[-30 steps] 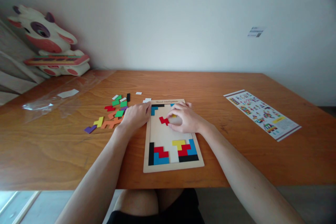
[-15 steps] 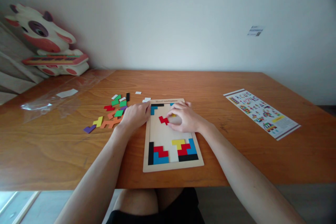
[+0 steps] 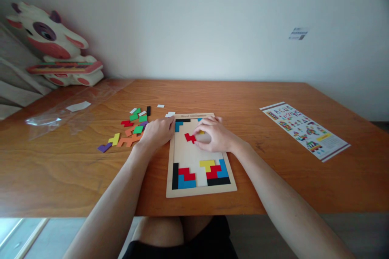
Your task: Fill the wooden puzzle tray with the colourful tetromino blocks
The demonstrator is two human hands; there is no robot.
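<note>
Wooden board (image 3: pixel 185 153): flat on the desk (image 3: pixel 261 101); likely light but stiff, best held by its raised rim, and apt to slide if pushed from one side only.
Red piece (image 3: pixel 189 137): inside the far half of the board, askew to its sides; looks thin, light and rigid, with little edge to catch. A pinch across opposite edges should suit it better than a press from above, which may just skate it along the smooth base.
Right hand (image 3: pixel 217 133): over the board's far right part, thumb and fingertips at the red piece's right end; the grip is drawn in close, but I cannot tell whether it pinches the piece or merely touches it.
Left hand (image 3: pixel 158 133): at the board's far left rim, fingers loosely bent; the underside is hidden, so I cannot tell if the grip clasps the rim. Its place there could steady the board.
Near-corner pieces: black (image 3: pixel 175 176) and blue (image 3: pixel 186 184) at the board's near left, yellow (image 3: pixel 207 164) at its near right; probably harder to lift, their sides partly shielded by neighbours.
Loose pieces: left of the board, among them a purple piece (image 3: pixel 105 147) and a yellow T-shape (image 3: pixel 114 139); exposed edges offer easier holds.
Printed sheet (image 3: pixel 304 129): right of the board; thin, likely to bend.
</note>
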